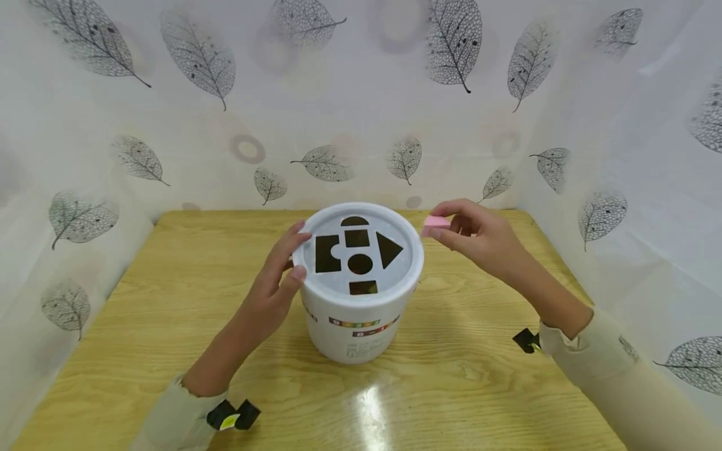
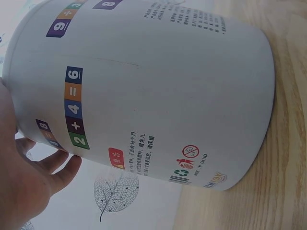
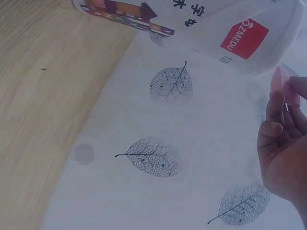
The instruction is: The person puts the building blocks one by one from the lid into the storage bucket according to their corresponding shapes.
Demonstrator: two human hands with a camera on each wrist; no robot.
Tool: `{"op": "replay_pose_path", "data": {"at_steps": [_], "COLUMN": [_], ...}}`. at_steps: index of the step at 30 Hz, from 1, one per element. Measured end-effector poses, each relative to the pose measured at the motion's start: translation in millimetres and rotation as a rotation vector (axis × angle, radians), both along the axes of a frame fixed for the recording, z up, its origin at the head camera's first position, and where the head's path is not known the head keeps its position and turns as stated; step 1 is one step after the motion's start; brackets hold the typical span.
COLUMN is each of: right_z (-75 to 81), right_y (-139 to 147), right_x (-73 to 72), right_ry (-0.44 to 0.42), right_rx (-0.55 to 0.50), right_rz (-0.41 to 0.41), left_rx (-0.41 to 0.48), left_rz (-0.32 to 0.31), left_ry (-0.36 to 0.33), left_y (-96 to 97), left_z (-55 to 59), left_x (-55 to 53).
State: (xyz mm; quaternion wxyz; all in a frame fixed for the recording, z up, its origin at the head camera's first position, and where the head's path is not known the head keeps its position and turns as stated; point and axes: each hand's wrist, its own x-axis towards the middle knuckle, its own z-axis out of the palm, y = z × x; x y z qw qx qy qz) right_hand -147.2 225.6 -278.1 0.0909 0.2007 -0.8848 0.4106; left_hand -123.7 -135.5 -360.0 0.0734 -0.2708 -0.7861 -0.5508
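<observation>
A white bucket stands upright on the table, its white lid pierced by several shaped holes. My left hand grips the bucket's left rim, with thumb and forefinger at the lid's edge. In the left wrist view, other fingers of that hand curl against the bucket's wall, below the rim. Right of the lid, my right hand pinches a small pink block between thumb and forefinger. The right wrist view also has the pink block at the fingertips, close to the bucket's edge; its full shape is partly covered.
The bucket rests on a wood-grain table. White sheeting printed with leaves hangs behind the table and along both sides. Black wrist-worn pieces show at both sleeves.
</observation>
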Motion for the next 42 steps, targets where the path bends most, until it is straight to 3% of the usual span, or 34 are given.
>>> {"op": "replay_pose_path", "data": {"at_steps": [8, 15, 22, 31, 42], "right_z": [11.7, 12.8, 14.2, 15.6, 16.4], "right_y": [-35.2, -63.1, -82.5, -93.1, -100.5], "right_x": [-21.4, -43.3, -60.4, -63.3, -62.1], "right_ry": [-0.020, -0.027, 0.006, -0.039, 0.030], "right_rx": [0.028, 0.044, 0.144, 0.168, 0.241], "right_rz": [0.028, 0.079, 0.137, 0.149, 0.171], "left_rx": [0.007, 0.003, -0.005, -0.004, 0.010], "left_rz": [-0.006, 0.003, 0.016, 0.010, -0.007], "left_ry": [-0.002, -0.003, -0.001, -0.002, -0.004], "left_y": [0.7, 1.2, 0.1, 0.0, 1.6], "left_z": [0.8, 1.5, 2.3, 0.4, -0.2], "left_x": [0.1, 1.6, 1.3, 0.9, 0.2]}}
